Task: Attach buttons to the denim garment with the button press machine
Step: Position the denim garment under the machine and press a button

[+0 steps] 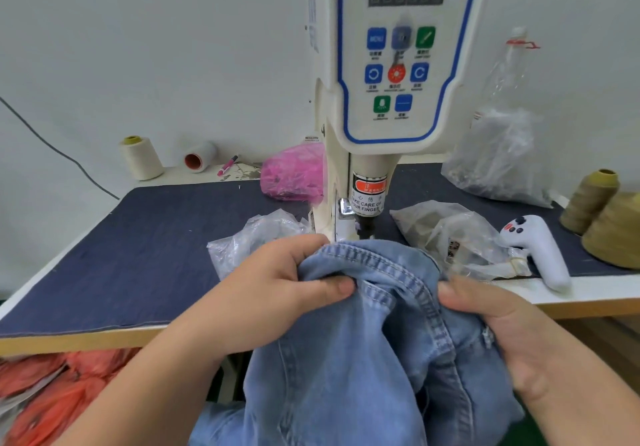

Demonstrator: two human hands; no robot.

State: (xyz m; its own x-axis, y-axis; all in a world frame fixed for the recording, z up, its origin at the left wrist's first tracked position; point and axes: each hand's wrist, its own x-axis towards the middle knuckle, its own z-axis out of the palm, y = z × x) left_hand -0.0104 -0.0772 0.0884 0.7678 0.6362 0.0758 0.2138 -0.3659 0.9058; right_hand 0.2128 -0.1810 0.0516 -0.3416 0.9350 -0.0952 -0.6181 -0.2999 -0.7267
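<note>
A light blue denim garment (374, 341) hangs bunched over the table's front edge, its stitched edge lifted just in front of the press head (367, 199) of the white button press machine (398, 64). My left hand (277, 293) grips the garment's upper left fold, thumb on top of the cloth. My right hand (502, 328) grips the fabric on the right side, thumb pressed along a seam. No button shows on the denim here.
Dark cloth covers the table (138, 255). Clear plastic bags (450, 234) lie beside the press, a pink bag (294, 175) behind it. A white handheld controller (540, 251) lies at right, near olive thread cones (609, 224). A cream thread cone (140, 158) stands at back left. Orange-red material (52, 393) sits under the table.
</note>
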